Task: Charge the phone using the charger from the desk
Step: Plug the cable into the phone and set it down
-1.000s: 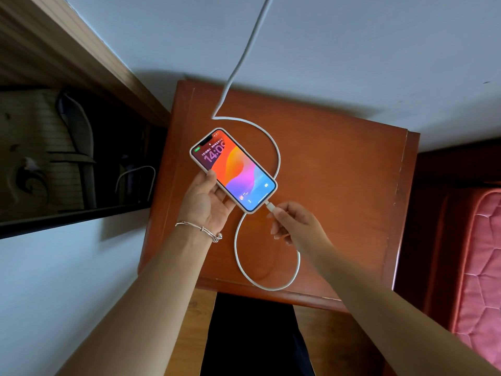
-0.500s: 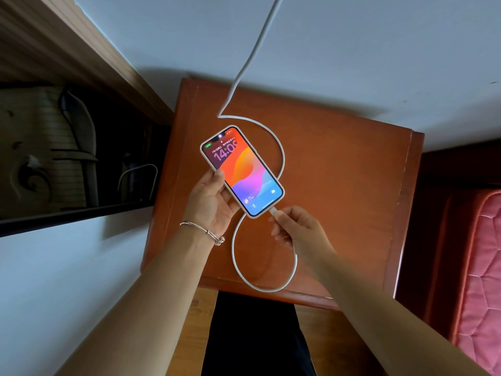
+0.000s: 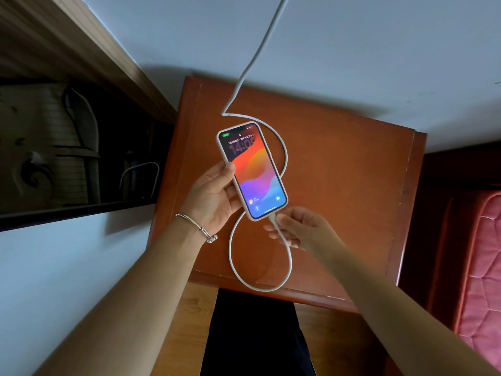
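Observation:
A phone (image 3: 253, 169) in a pale case, its screen lit orange and purple, is held above the reddish-brown desk (image 3: 339, 185). My left hand (image 3: 212, 198) grips its left edge, thumb on the screen's rim. A white charger cable (image 3: 284, 158) comes down from the wall, curves behind the phone, loops near the desk's front edge and ends at the phone's bottom. My right hand (image 3: 301, 227) pinches the cable's plug end right at the phone's port. A green mark shows at the screen's top left.
White wall behind the desk. A dark shelf opening (image 3: 76, 147) with a wooden frame lies to the left. A red quilted mattress (image 3: 482, 267) stands at the right. Wooden floor and my dark trousers (image 3: 254, 335) show below the desk's front edge.
The phone has shifted a little rightward and turned more upright. My right hand has closed the gap, so the plug now sits against the phone's bottom.

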